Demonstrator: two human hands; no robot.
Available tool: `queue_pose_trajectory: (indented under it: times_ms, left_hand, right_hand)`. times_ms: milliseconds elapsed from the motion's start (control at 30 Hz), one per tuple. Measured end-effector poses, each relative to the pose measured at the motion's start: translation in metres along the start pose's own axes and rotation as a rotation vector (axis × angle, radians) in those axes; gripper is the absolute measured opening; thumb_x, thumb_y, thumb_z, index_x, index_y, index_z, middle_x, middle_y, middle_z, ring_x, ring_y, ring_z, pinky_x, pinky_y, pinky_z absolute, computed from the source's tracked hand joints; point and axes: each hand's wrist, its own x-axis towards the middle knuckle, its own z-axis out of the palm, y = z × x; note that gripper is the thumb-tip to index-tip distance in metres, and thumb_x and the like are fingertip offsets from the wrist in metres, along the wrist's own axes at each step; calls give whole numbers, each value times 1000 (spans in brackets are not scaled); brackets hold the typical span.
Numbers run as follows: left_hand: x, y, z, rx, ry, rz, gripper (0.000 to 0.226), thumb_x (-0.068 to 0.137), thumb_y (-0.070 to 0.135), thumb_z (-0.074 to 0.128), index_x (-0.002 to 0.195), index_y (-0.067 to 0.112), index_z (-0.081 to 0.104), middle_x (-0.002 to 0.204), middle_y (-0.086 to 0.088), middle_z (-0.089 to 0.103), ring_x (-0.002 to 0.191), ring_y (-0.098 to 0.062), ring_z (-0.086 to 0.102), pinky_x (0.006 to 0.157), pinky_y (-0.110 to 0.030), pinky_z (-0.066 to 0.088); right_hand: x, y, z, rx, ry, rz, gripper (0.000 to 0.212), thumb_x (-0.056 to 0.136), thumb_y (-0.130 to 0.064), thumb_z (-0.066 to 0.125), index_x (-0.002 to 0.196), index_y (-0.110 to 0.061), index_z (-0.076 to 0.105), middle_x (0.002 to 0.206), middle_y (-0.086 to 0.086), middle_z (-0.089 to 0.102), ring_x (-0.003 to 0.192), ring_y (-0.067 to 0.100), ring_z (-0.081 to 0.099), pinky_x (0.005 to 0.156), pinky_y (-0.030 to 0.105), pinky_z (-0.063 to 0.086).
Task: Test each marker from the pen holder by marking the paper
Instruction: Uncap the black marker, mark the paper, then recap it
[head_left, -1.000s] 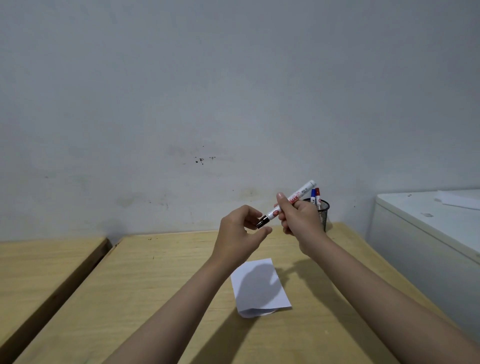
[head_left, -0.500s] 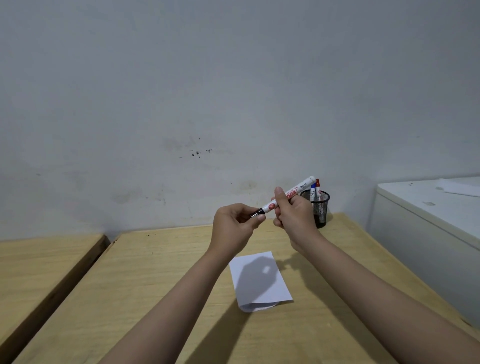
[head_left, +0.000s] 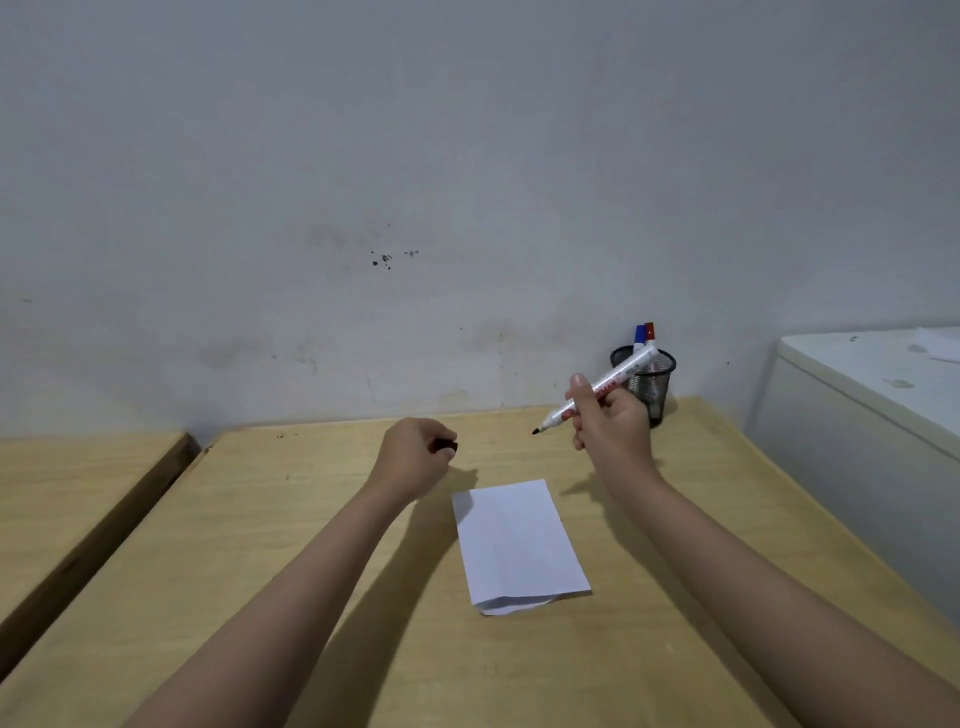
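1. Paper (head_left: 519, 543) lies nearest us on the wooden table (head_left: 675, 597), flat, with its near edge curling up. We judge it thin and light, so it may slide under a stroke unless one hand pins it.
2. At ten o'clock from the sheet, our left hand (head_left: 415, 457) is curled tight around the black cap (head_left: 447, 445).
3. At one o'clock from the sheet, our right hand (head_left: 610, 423) grips the uncapped marker (head_left: 602, 387) mid-barrel, tip toward nine o'clock and clear of the sheet. We reckon it stiff, light and smooth, best held closer to the tip.
4. Farthest, by the wall, the mesh holder (head_left: 647, 382) keeps a blue marker (head_left: 639, 335) and a red marker (head_left: 649, 332) upright.
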Motion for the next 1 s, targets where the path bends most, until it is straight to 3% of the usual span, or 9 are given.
queue_pose_trajectory:
  times_ms: [100, 200, 333, 533, 633, 733, 800, 867, 1000]
  left_hand:
    - [13, -16, 10, 177, -64, 18, 26, 80, 1, 56, 102, 2, 69, 105, -12, 70, 92, -21, 64, 75, -20, 41]
    - [23, -26, 17, 243, -116, 7, 29, 77, 4, 57, 103, 7, 67, 101, -12, 71, 83, -18, 61, 74, -21, 44]
    - [33, -35, 24, 242, -196, -17, 38, 71, 0, 62, 108, 9, 62, 94, -11, 70, 85, -23, 62, 71, -24, 44]
    - [30, -48, 26, 68, -180, -108, 50, 71, 2, 67, 118, 13, 52, 84, 1, 61, 85, -20, 61, 73, -25, 46]
    - [17, -48, 21, -122, -80, -162, 43, 79, 2, 57, 120, 12, 50, 92, -3, 60, 80, -14, 60, 66, -17, 46]
    - [-12, -42, 19, -273, -5, -164, 31, 79, 13, 66, 108, 19, 56, 98, -5, 60, 74, -13, 59, 56, -9, 49]
    - [-30, -42, 22, -316, -64, -175, 35, 66, 28, 77, 96, 31, 59, 98, -2, 61, 83, -20, 63, 73, -27, 59]
    - [-36, -49, 22, -73, -119, -116, 43, 55, 46, 76, 92, 37, 57, 97, 9, 61, 91, -15, 60, 85, -42, 52]
    - [-35, -59, 21, 214, -135, 41, 47, 57, 60, 71, 97, 39, 56, 99, 17, 51, 99, -5, 49, 85, -32, 25]
  right_hand:
    - [-1, 17, 6, -33, -27, -4, 33, 90, -31, 60, 71, -4, 57, 60, 13, 46, 51, 21, 37, 54, 37, 33]
    - [-1, 30, 10, -55, -40, 15, 36, 87, -33, 63, 70, -2, 57, 59, 13, 48, 52, 22, 39, 55, 36, 34]
    - [-2, 38, 15, -43, -36, 58, 34, 82, -31, 69, 60, -14, 50, 54, 7, 47, 48, 17, 40, 52, 30, 35]
    - [-6, 40, 25, 55, -73, 132, 29, 76, -22, 77, 61, -14, 53, 47, -5, 56, 43, 14, 40, 50, 30, 37]
    - [-7, 39, 34, 96, -104, 171, 29, 73, -21, 80, 66, -12, 53, 56, 4, 61, 41, 14, 39, 48, 30, 36]
    - [-8, 37, 48, 102, -111, 195, 30, 72, -19, 80, 67, -10, 52, 61, 11, 62, 39, 15, 43, 44, 26, 41]
    - [-9, 38, 60, 91, -118, 221, 30, 73, -17, 78, 67, -11, 50, 56, 6, 60, 37, 15, 45, 43, 26, 42]
    - [-9, 44, 71, 60, -128, 258, 30, 75, -18, 76, 65, -13, 48, 47, -1, 59, 34, 13, 47, 47, 30, 43]
    - [-17, 63, 81, 27, -184, 297, 29, 78, -15, 73, 67, -14, 46, 48, 2, 59, 38, 14, 53, 46, 31, 45]
